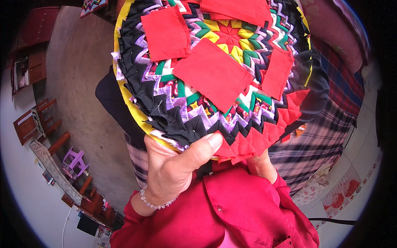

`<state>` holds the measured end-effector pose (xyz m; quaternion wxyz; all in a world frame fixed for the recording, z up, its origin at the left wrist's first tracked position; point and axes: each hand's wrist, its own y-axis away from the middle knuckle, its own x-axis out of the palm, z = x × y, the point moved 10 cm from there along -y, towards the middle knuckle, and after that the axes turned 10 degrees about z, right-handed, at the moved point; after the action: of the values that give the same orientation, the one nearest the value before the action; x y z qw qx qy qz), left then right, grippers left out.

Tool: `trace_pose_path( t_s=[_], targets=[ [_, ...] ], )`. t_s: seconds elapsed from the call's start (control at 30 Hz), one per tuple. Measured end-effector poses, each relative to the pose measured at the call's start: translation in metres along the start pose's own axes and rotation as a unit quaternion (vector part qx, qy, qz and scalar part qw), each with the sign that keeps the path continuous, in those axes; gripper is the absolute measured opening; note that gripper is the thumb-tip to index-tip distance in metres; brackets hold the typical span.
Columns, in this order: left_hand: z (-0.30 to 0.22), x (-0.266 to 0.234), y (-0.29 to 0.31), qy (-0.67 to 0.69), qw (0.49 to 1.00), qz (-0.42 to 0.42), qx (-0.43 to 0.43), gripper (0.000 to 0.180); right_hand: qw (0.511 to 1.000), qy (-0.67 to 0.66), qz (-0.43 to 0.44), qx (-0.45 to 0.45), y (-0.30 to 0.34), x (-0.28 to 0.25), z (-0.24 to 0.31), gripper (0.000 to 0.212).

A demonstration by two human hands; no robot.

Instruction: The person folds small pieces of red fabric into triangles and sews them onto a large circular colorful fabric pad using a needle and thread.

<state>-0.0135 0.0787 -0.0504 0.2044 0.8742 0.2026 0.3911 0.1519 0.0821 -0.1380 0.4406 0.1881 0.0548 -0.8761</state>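
Observation:
A round patchwork mat (202, 122) of folded fabric points lies across my lap, its rings black, lilac, green, white and yellow around a red centre. A yellow band (126, 95) edges it on the left. Several loose red cloth pieces (213, 73) lie on top. Along the near right rim runs a row of red folded points (256, 140). My left hand (173, 163), with a bead bracelet at the wrist, grips the near rim, thumb pressed on top where black meets red. Beneath the near right rim is my right hand (263, 166), its fingers hidden by the mat.
Plaid cloth (318, 136) spreads under and to the right of the mat. A purple plastic stool (75, 162) and wooden furniture (37, 120) stand on the left. Pale floor tiles (359, 140) and a black cable (333, 221) show at right.

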Motion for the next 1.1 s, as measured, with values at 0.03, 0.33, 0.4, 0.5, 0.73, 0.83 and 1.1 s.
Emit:
trace_pose_path(
  t_s=[0.03, 0.33, 0.4, 0.5, 0.73, 0.83, 1.1],
  targets=[
    [0.0, 0.0, 0.0, 0.005, 1.0, -0.001, -0.001, 0.024, 1.0, -0.012, 0.004, 0.007, 0.0, 0.001, -0.001, 0.052],
    [0.001, -0.002, 0.0, 0.01, 1.0, 0.0, 0.002, 0.029, 0.964, -0.241, -0.027, 0.108, -0.013, -0.006, -0.002, 0.05],
    [0.002, -0.003, -0.001, 0.006, 1.0, 0.001, 0.001, 0.03, 0.955, -0.269, -0.031, 0.124, -0.014, -0.005, -0.001, 0.05],
    [0.002, -0.004, -0.001, -0.004, 1.0, -0.009, -0.002, 0.031, 0.941, -0.306, -0.035, 0.142, -0.013, -0.003, 0.002, 0.05],
    [0.003, -0.005, -0.002, 0.017, 1.0, -0.01, -0.006, 0.033, 0.916, -0.362, -0.027, 0.172, -0.011, 0.002, 0.007, 0.049],
    [0.004, -0.006, -0.002, 0.025, 1.0, 0.009, 0.002, 0.033, 0.906, -0.38, -0.019, 0.186, -0.011, 0.002, 0.006, 0.048],
    [0.003, -0.003, -0.001, 0.052, 0.999, -0.005, -0.006, 0.032, 0.918, -0.361, -0.024, 0.163, -0.017, 0.0, 0.004, 0.046]
  ],
)
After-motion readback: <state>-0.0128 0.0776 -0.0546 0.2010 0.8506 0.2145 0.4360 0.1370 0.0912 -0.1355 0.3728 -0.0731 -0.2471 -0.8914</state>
